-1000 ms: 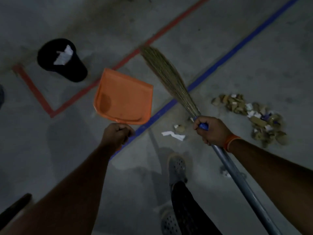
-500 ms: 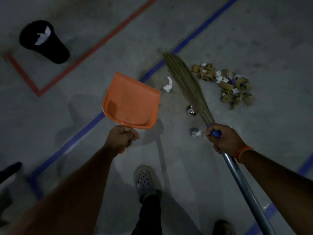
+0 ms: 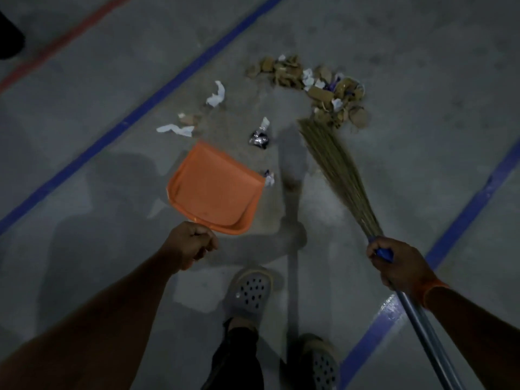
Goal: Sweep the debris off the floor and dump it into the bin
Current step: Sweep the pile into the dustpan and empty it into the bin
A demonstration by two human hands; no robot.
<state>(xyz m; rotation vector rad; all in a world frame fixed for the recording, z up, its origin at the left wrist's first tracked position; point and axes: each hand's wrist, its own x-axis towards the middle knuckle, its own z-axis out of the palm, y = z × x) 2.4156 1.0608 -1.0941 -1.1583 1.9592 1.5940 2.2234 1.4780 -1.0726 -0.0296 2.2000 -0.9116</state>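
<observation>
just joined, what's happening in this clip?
A person is sweeping a concrete floor. The left hand holds an orange dustpan, still empty. The right hand grips a straw broom, its tips at the near edge of the main debris pile. Loose paper scraps and a crumpled foil wrapper lie between pile and dustpan. Nothing is collected yet.

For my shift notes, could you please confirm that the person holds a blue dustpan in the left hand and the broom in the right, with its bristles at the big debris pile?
Not quite: the head view shows the dustpan is orange, not blue. The rest stands: the left hand holds it, the right hand holds the broom, and its bristles reach the debris pile.
</observation>
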